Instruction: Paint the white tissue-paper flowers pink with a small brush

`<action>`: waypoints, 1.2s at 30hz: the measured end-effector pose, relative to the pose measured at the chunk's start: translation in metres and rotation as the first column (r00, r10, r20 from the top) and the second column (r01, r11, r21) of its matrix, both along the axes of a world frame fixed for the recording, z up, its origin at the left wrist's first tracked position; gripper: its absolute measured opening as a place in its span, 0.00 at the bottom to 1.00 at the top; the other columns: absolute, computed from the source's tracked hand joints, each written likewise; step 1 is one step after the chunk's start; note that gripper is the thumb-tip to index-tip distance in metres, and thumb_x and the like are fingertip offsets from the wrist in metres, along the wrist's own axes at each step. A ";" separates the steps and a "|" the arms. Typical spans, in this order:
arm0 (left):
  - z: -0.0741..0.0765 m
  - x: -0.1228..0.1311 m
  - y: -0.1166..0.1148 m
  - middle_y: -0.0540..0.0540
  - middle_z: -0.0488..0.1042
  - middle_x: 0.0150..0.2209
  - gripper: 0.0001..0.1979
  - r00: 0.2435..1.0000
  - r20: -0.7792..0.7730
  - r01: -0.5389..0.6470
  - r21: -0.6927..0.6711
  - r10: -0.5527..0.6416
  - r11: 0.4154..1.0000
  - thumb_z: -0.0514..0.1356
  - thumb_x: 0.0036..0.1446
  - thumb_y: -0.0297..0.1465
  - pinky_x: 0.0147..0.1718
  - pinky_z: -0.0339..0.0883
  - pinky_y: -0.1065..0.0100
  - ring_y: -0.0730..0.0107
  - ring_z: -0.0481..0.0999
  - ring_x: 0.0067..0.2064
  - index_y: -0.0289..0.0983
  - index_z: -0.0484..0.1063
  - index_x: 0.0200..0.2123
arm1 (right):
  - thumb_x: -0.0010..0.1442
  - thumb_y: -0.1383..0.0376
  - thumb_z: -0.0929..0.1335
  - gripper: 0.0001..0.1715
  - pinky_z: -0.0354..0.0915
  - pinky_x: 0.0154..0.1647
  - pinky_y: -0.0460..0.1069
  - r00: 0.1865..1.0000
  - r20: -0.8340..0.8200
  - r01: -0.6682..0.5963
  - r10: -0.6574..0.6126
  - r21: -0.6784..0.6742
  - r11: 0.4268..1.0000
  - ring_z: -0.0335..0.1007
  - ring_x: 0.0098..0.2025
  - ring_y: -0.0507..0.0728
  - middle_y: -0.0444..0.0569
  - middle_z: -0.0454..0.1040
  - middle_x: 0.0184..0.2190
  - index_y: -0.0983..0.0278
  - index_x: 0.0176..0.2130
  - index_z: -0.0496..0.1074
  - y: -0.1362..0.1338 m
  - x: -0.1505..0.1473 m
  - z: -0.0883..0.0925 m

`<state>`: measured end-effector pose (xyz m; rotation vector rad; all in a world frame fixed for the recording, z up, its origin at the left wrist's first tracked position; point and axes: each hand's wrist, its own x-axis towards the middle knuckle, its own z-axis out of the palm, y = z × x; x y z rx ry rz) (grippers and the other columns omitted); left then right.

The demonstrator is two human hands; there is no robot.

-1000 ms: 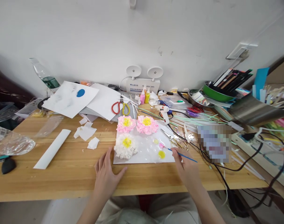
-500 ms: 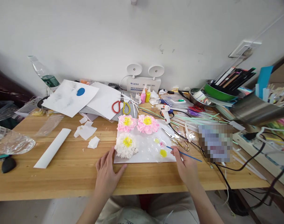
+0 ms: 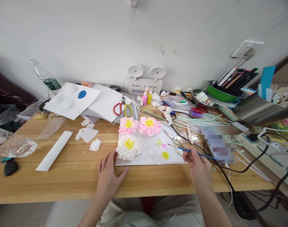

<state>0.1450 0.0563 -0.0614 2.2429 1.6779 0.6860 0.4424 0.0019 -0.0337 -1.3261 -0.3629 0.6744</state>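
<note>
My right hand (image 3: 198, 164) grips a thin blue paintbrush (image 3: 193, 152), its pink-tinged tip just off a clear palette (image 3: 151, 154) with yellow and pink paint spots. Beneath lies a white sheet (image 3: 144, 160). On its left part sits a white paper flower (image 3: 128, 151) with a yellow centre. Two pink flowers, one at the left (image 3: 128, 126) and one at the right (image 3: 150, 126), are behind it. My left hand (image 3: 111, 173) rests with fingers apart at the sheet's left edge, beside the white flower. Gold-handled scissors (image 3: 174, 138) lie behind the brush.
A glue gun (image 3: 167, 114) and red-and-yellow-handled scissors (image 3: 123, 109) lie farther back, near pink and yellow paint bottles (image 3: 147, 97). Black cables (image 3: 243, 170) run along the right side by a power strip (image 3: 257, 154). Paper scraps (image 3: 88, 133) and a rolled white paper (image 3: 54, 151) lie left.
My right hand has moved right with the paintbrush, drawing its tip away from the pink paint and uncovering less of the gold scissors' handles. My left hand stays where it was.
</note>
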 end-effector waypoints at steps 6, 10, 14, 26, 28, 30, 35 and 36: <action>0.019 0.000 -0.007 0.41 0.64 0.53 0.25 0.968 0.252 -0.034 0.132 -0.001 0.991 0.57 0.56 0.36 0.52 0.56 0.52 0.56 0.62 0.54 0.40 0.56 0.56 | 0.46 0.57 0.74 0.14 0.63 0.25 0.46 0.988 -0.152 0.036 -0.025 0.069 0.997 0.66 0.25 0.50 0.46 0.73 0.24 0.66 0.28 0.75 -0.003 -0.002 0.013; 0.040 0.032 -0.025 0.44 0.68 0.42 0.12 0.802 0.565 0.142 0.134 -0.194 0.981 0.55 0.58 0.29 0.43 0.62 0.63 0.65 0.68 0.44 0.40 0.65 0.46 | 0.46 0.58 0.74 0.14 0.63 0.24 0.46 0.987 -0.163 0.029 -0.016 0.078 0.996 0.66 0.24 0.49 0.45 0.72 0.23 0.65 0.28 0.74 -0.004 -0.007 0.018; 0.048 0.102 -0.032 0.41 0.70 0.39 0.21 0.523 0.835 0.591 -0.501 0.172 0.633 0.55 0.57 0.42 0.28 0.59 0.69 0.74 0.67 0.28 0.35 0.62 0.50 | 0.45 0.56 0.74 0.15 0.64 0.24 0.45 0.985 -0.173 0.027 -0.011 0.086 0.996 0.66 0.25 0.49 0.44 0.72 0.23 0.65 0.27 0.74 -0.003 -0.013 0.023; 0.063 0.157 -0.020 0.56 0.51 0.16 0.25 0.301 0.904 0.823 -0.408 0.304 0.396 0.60 0.49 0.50 0.22 0.42 0.71 0.81 0.48 0.20 0.30 0.69 0.30 | 0.45 0.55 0.74 0.16 0.64 0.24 0.45 0.985 -0.174 0.032 -0.018 0.078 0.996 0.66 0.24 0.49 0.44 0.71 0.20 0.66 0.27 0.74 -0.009 -0.012 0.019; 0.069 0.149 -0.022 0.55 0.51 0.18 0.23 0.360 0.911 0.758 -0.412 0.203 0.506 0.57 0.52 0.50 0.23 0.41 0.70 0.79 0.48 0.21 0.32 0.68 0.28 | 0.47 0.55 0.73 0.15 0.63 0.24 0.45 0.989 -0.147 0.027 -0.014 0.086 0.996 0.65 0.24 0.49 0.44 0.71 0.20 0.65 0.28 0.74 -0.010 -0.012 0.018; 0.075 0.139 -0.024 0.54 0.51 0.20 0.22 0.430 0.897 0.685 -0.398 0.102 0.610 0.53 0.57 0.48 0.24 0.43 0.69 0.77 0.50 0.23 0.33 0.68 0.29 | 0.49 0.55 0.72 0.14 0.63 0.24 0.46 0.994 -0.113 0.016 -0.005 0.097 0.995 0.65 0.24 0.49 0.44 0.71 0.21 0.65 0.28 0.75 -0.012 -0.011 0.017; 0.097 0.119 -0.016 0.50 0.60 0.25 0.18 0.588 0.797 0.519 -0.241 -0.138 0.820 0.48 0.63 0.41 0.30 0.51 0.69 0.73 0.59 0.29 0.36 0.67 0.29 | 0.50 0.55 0.72 0.14 0.63 0.24 0.46 0.996 -0.084 -0.005 0.014 0.112 0.994 0.64 0.23 0.50 0.45 0.70 0.20 0.64 0.27 0.75 -0.018 -0.010 0.024; 0.100 0.116 -0.012 0.49 0.62 0.27 0.17 0.592 0.787 0.489 -0.177 -0.176 0.854 0.49 0.63 0.39 0.32 0.53 0.69 0.72 0.61 0.32 0.36 0.67 0.28 | 0.49 0.55 0.72 0.14 0.63 0.24 0.46 0.996 -0.085 -0.011 0.021 0.116 0.993 0.64 0.24 0.50 0.45 0.69 0.20 0.64 0.26 0.75 -0.020 -0.010 0.026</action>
